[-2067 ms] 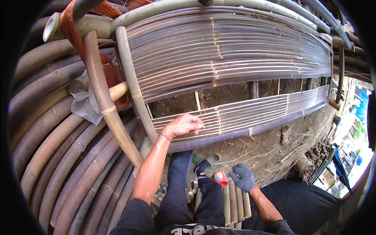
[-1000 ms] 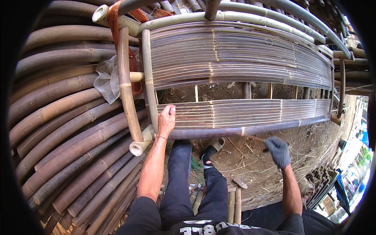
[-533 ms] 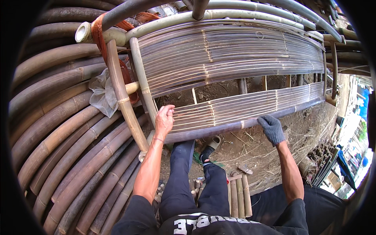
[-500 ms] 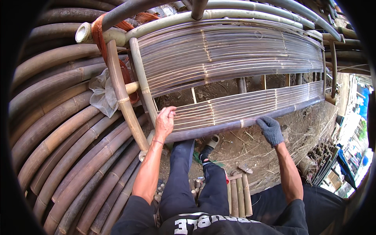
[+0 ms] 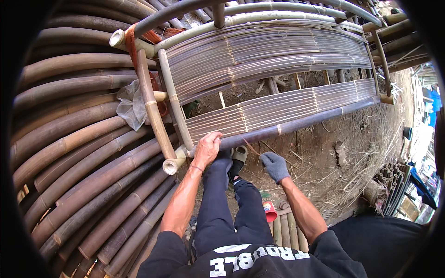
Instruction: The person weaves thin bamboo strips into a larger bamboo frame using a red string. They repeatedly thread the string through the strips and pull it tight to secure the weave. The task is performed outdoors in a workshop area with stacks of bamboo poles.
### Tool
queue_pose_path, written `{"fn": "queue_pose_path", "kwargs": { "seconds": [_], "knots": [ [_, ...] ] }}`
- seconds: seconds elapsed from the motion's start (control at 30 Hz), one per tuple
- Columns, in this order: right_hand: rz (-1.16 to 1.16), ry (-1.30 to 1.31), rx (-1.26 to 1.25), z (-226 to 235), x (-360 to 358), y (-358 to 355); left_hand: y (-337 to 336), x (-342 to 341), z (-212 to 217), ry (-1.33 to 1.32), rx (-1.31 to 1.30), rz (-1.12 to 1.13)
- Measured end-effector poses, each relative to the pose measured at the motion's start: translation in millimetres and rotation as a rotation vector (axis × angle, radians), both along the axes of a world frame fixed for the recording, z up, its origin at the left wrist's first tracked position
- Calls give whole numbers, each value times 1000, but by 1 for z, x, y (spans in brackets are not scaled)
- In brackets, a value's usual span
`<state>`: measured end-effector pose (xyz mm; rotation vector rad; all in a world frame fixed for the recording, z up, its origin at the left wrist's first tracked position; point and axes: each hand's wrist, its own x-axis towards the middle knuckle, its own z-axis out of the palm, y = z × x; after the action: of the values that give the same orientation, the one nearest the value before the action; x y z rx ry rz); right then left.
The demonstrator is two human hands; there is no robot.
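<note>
A long bamboo bench frame (image 5: pixel 174 99) lies across the view in front of me, with thin bamboo slats (image 5: pixel 273 54) spread over it. Separated from the wider group by a gap, a narrower band of slats (image 5: pixel 278 103) runs along the front rail (image 5: pixel 306 125). My bare left hand (image 5: pixel 207 149) is at the rail's left end, thumb and fingertips together at the slat edge; anything pinched there is too small to name. My right hand (image 5: pixel 275 167), in a grey glove, hovers nearer me, off the rail, fingers curled. A thin reddish-brown strip (image 5: pixel 251 147) shows beside it; whether the glove grips it is unclear.
Stacked bamboo poles (image 5: pixel 88 171) fill the left side. A crumpled plastic bag (image 5: pixel 131 105) hangs by the frame's left post. Near my legs are a red container (image 5: pixel 270 212) and short bamboo pieces (image 5: pixel 286 230). Cut bamboo lies bundled (image 5: pixel 393 178) at right.
My gloved right hand has come off the front rail and moved left and toward me. My left hand has shifted toward the front rail. The view has shifted, and the red container shows more fully.
</note>
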<state>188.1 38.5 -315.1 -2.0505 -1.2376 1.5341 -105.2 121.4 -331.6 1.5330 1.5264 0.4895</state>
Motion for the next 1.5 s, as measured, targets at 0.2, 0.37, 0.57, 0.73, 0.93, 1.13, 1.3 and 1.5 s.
{"fn": "queue_pose_path", "kwargs": {
  "seconds": [0.2, 0.37, 0.57, 0.73, 0.93, 1.13, 1.3, 1.5],
  "knots": [
    [-148, -51, -76, 13, 92, -7, -10, -7, 9, 87, -131, 32],
    [65, -121, -10, 103, 153, 10, -4, -3, 20, 134, -164, -96],
    [151, -39, -236, 150, 152, -25, 18, 17, 2, 201, -69, 68],
    [393, 109, 58, 175, 71, -54, 8, 10, -1, 133, -158, -24],
    [118, 607, -323, 290, 65, -29, 5, 31, 12, -3, -94, -58],
    [-62, -145, -823, 231, 198, -95, 20, -45, -17, 184, -77, 249],
    [414, -1021, -688, 207, 276, -144, 27, -39, -1, 281, 26, -46],
    [289, -177, 254, 123, 54, 26, -11, 83, 44, 64, 201, -606]
  ]
}}
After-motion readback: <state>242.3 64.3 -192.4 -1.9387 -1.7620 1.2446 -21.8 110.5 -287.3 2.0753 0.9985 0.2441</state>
